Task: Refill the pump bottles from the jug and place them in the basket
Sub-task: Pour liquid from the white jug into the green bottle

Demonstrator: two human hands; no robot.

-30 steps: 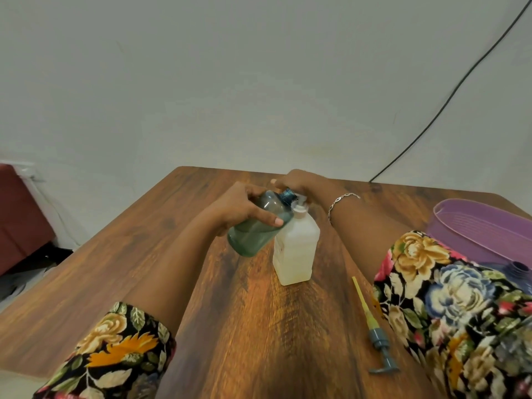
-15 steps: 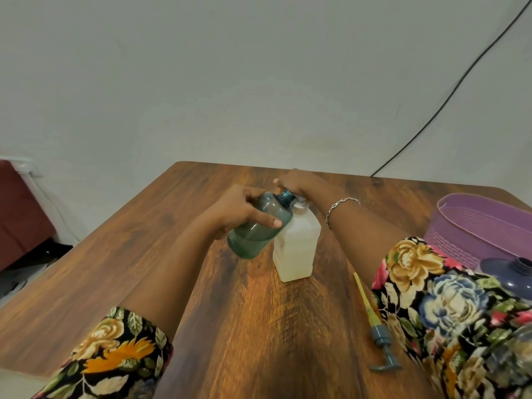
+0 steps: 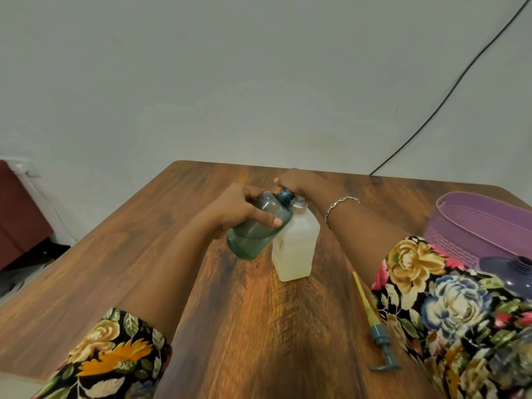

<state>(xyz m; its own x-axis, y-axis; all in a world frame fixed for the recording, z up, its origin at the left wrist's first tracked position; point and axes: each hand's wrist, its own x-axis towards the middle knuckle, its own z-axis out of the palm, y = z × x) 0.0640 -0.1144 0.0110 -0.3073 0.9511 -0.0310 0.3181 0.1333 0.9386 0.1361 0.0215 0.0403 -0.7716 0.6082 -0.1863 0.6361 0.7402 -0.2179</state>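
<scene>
Tilting in the left hand's grip (image 3: 236, 210), green bottle (image 3: 256, 228) touches jug (image 3: 296, 249).

Green bottle (image 3: 257, 226) in left hand (image 3: 236, 207) — tilted.

Your surroundings: wooden table (image 3: 230, 326) against pale wall (image 3: 201, 82). Black cable (image 3: 449, 96) slants down wall to table's far edge. Dark red furniture (image 3: 17, 211) at left.

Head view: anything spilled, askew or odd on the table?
No spill shows. The teal bottle is tilted in the left hand, neck against the top of the white jug, where the right hand rests. Its pump head lies loose on the wooden table, which fits refilling.
</scene>
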